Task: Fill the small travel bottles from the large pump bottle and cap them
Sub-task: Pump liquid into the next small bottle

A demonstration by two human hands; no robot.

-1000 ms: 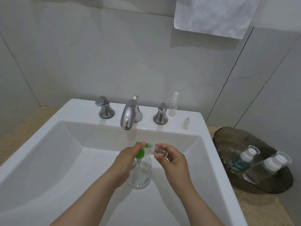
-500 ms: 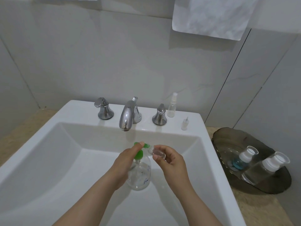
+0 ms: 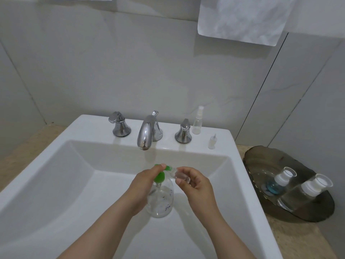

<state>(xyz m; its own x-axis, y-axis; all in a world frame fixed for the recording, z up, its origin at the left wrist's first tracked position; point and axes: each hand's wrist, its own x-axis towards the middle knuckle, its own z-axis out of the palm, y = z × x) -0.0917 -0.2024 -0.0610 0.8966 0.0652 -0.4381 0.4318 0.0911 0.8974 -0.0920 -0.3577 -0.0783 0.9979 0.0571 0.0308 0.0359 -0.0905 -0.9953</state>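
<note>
Nearest the camera, two bare forearms reached in over the white sink [image 3: 93,128]. The left hand [image 3: 142,185] was wrapped around the upper part of the large pump bottle [image 3: 161,200], which stood upright in the basin, clear-walled and only partly full. One fingertip of that hand lay on top of the green pump head [image 3: 159,177]. The right hand [image 3: 197,186] pinched a small travel bottle [image 3: 182,177] between thumb and curled fingers, tilted on its side with its open mouth touching the green nozzle.

Farther back on the sink's deck stood a chrome faucet [image 3: 147,131] between two chrome handles [image 3: 119,124]. To the right of them was a clear spray bottle [image 3: 197,121], and just beside that a tiny dropper bottle [image 3: 212,142].

On the beige bench [image 3: 298,242] right of the sink lay a dark glass tray [image 3: 270,161]. It carried two white-capped bottles lying on their sides, one with blue liquid [image 3: 276,185] and one clear [image 3: 298,198].

A white towel [image 3: 242,19] hung on the wall above.
</note>
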